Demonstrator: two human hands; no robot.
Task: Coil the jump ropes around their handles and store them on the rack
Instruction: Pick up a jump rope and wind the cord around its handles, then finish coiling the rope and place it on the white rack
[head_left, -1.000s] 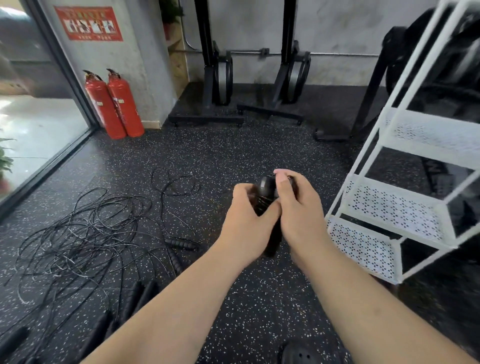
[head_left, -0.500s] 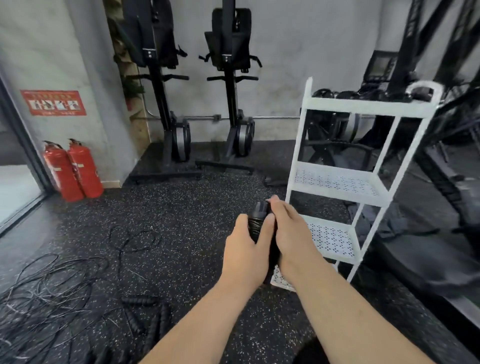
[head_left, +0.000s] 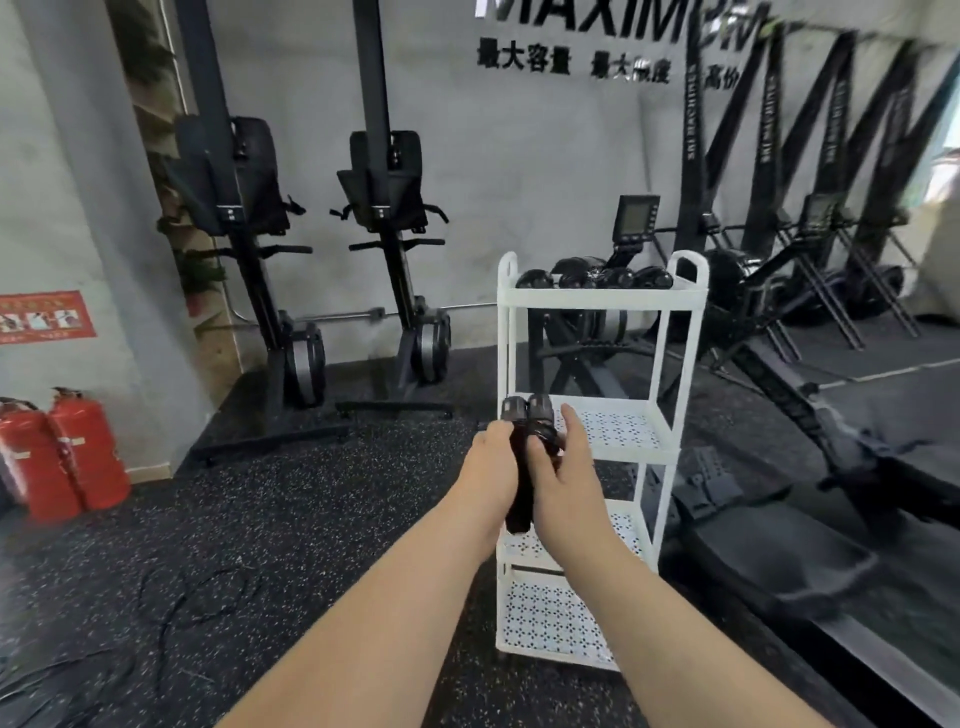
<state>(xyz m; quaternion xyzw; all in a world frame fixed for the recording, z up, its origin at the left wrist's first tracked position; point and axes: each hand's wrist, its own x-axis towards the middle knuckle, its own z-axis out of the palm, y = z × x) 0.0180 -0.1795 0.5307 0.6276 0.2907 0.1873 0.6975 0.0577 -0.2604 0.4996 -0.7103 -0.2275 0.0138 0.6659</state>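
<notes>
Both hands hold one jump rope in front of the white rack (head_left: 597, 299). The two black jump rope handles (head_left: 527, 421) stand side by side, nearly upright, with their caps pointing up. The left hand (head_left: 491, 467) grasps them from the left, fingers curled around the lower part. The right hand (head_left: 566, 483) grasps them from the right, the thumb pressed across the dark cord wound around them and one finger reaching up beside the caps. The cord seems to be fully wound - I see no loose end hanging, though the hands hide the lower part.

So for this rope the coiling looks finished, and the storing is not yet done: the bundle is in the air on the near side of the rack, in front of its second shelf, and touches no shelf.

On the top shelf, several dark rounded bundles (head_left: 592, 275) lie in a row. They are probably ropes already stored, but they are too small and dark to be sure.

Work is left also on the floor (head_left: 311, 493). Near left, loose ropes (head_left: 202, 597) lie in thin, disorderly loops, and more cord shows at the lower left edge - how many ropes that is, I cannot tell. My judgement: the task is in the middle, one rope ready to be placed and some others waiting.
</notes>
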